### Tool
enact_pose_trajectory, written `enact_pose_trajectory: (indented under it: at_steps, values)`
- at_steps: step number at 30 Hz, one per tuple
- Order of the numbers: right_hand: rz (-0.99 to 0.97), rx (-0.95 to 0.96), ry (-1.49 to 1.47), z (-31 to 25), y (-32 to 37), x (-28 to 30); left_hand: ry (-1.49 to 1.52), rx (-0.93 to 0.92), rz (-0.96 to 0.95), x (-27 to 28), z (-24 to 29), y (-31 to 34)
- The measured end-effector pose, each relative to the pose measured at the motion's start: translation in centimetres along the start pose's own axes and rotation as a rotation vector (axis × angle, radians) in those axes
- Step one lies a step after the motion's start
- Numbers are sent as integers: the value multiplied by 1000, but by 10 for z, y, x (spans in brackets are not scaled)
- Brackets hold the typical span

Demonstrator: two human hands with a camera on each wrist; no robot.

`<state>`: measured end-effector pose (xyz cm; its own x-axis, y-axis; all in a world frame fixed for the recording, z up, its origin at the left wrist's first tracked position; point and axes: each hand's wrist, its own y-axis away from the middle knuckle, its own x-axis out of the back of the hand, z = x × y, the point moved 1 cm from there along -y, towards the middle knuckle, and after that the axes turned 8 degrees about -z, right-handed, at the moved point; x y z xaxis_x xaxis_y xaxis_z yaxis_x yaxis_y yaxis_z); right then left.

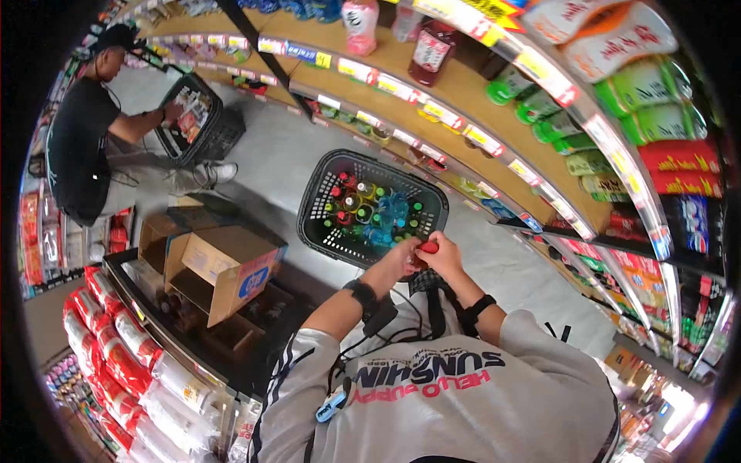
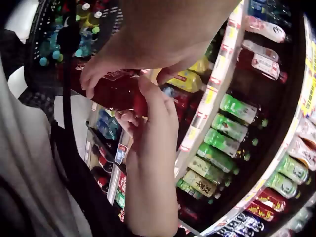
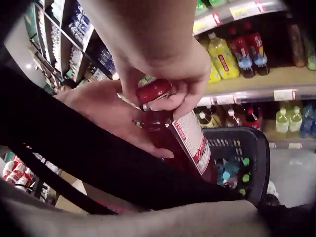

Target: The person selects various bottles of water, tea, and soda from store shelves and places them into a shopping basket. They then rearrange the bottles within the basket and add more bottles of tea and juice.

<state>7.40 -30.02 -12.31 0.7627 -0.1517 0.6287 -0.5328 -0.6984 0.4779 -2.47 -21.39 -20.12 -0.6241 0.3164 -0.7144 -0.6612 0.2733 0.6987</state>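
Observation:
In front of my body, both hands hold a bottle of dark red drink (image 3: 210,170) with a white and red label. My left hand (image 1: 403,260) grips the bottle's body; in the left wrist view its fingers wrap over the dark red side. My right hand (image 1: 443,258) pinches the red cap (image 3: 155,90) at the bottle's top between thumb and fingers. Just beyond the hands, a black shopping basket (image 1: 309,220) stands on the floor, holding several bottles (image 1: 363,202) with red, white, yellow, green and blue caps.
Shelves of drink bottles (image 2: 232,131) curve along the right side. Left of the basket, an opened cardboard box (image 1: 224,266) sits on a dark stand, with red and white packs (image 1: 116,363) nearer me. Farther left, a person (image 1: 85,147) crouches beside another black basket (image 1: 220,131).

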Motion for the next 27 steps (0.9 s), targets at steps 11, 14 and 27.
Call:
enact_pose_trajectory:
  at_steps: [11,14,27]
  values:
    - [-301,-91,41,18,-114,-132,388,-464,102,122,-5,69]
    - [-390,-83,83,19,-153,-181,515,-594,167,145,-9,86]
    - [-321,-228,-48,57,-214,-325,663,-615,501,191,-53,97]
